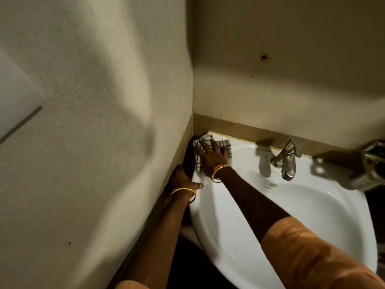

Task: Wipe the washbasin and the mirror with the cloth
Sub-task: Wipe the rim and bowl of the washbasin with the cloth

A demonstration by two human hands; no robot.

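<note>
Checked cloth (224, 148) flat on washbasin (312, 205)

Left hand (183, 180) fingers behind washbasin (312, 215) rim; metal holder (373, 161) cut by right edge.

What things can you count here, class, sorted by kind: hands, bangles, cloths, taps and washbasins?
Hands: 2, left hand and right hand
Bangles: 2, left, right
Cloths: 1, checked cloth
Taps: 1, tap
Washbasins: 1, washbasin
Total: 7

Head view, steeply down, near washbasin (291, 215)
</note>
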